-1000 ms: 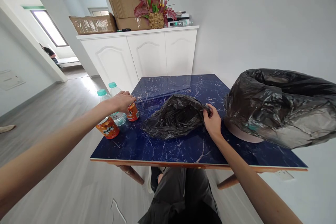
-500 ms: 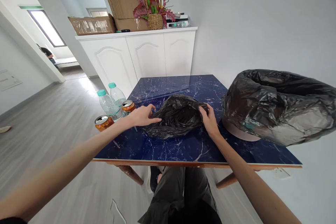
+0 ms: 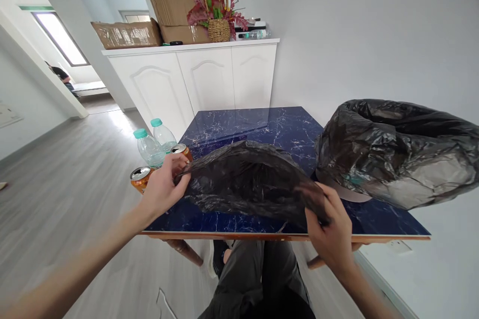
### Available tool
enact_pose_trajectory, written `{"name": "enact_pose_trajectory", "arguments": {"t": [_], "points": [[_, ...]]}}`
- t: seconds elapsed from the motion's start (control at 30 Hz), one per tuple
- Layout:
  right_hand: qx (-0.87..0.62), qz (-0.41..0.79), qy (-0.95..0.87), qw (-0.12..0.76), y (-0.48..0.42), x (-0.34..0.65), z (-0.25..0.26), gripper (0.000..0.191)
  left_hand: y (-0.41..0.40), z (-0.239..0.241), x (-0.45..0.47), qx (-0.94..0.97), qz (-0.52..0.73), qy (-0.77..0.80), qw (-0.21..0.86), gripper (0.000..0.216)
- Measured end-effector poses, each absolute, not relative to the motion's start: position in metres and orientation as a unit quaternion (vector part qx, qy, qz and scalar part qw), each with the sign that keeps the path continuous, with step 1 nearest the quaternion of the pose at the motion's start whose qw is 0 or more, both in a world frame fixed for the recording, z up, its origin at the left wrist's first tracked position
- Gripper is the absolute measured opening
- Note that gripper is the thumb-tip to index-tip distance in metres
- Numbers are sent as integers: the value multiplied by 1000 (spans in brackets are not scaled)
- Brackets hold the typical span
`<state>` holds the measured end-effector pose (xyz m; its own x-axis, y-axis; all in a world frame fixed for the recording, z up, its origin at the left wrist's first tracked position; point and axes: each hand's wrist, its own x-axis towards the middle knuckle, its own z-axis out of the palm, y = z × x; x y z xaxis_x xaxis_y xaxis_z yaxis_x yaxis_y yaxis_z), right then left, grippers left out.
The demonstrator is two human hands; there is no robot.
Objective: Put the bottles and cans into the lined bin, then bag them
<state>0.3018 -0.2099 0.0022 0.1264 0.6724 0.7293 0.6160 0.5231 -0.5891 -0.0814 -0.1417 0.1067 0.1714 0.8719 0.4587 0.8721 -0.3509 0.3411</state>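
Left hand (image 3: pixel 168 182): fingers gripped one end of black bag (image 3: pixel 243 179). Right hand (image 3: pixel 331 224): fingers gripped opposite end. One bag spread between both sets of fingers, over one table (image 3: pixel 288 122). Just beyond left fingers stood two cans (image 3: pixel 141 175), tops opened; behind those, two bottles (image 3: pixel 149 149), caps green. Right of right fingers sat second bag (image 3: pixel 396 154), bulging. Far beyond all fingers stood one cabinet (image 3: pixel 205 77), one flower basket (image 3: pixel 219 31) on top.
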Motion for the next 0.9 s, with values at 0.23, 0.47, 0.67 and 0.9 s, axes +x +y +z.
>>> {"name": "enact_pose_trajectory", "arguments": {"t": [0.23,0.47,0.67,0.9], "points": [[-323,123,-833,433,-261,297,16,37,-165,78,-114,-785,-117,-608,32,33],[-224,236,-868,375,-265,304,61,60,-181,98,-103,-860,-105,-499,14,75],[-491,210,-684,497,-208,316,55,37,-177,111,-63,-919,-133,-371,33,68],[-513,78,-727,449,-155,324,18,31,-175,94,-65,-933,-164,-321,-3,19]]}}
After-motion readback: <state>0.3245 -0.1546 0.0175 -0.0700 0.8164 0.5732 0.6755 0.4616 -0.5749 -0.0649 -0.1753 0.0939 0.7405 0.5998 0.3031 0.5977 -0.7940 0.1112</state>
